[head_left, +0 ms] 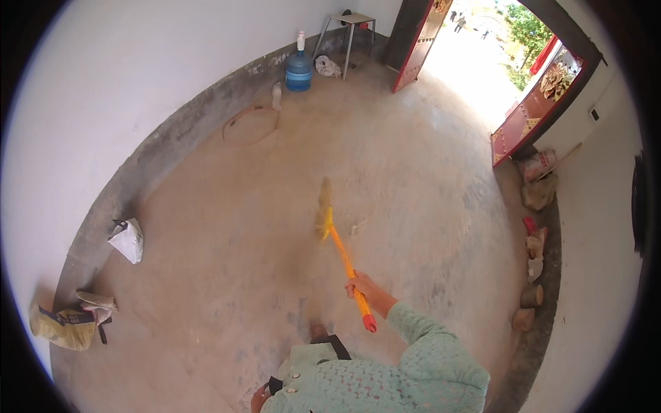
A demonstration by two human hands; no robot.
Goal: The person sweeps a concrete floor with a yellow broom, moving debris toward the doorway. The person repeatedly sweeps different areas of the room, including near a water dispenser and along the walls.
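Observation:
My right hand (361, 283) is closed around the orange handle of a broom (340, 246), a little above the red cap at its end. The handle slants forward and left to a yellow head, and its brownish bristles blur against the concrete floor (227, 261). A small pale scrap (356, 228) lies just right of the broom head. Low in the picture, only a bit of my left hand (259, 399) shows beside my light green knitted top, and its fingers cannot be made out.
By the far wall stand a blue water jug (298, 71), a metal-legged stool (352, 19) and a thin hoop (251, 125). Bags (128, 240) and sacks (69, 329) lie along the left wall. A bucket (538, 166) and wood blocks (523, 319) line the right. Red double doors (530, 120) stand ajar.

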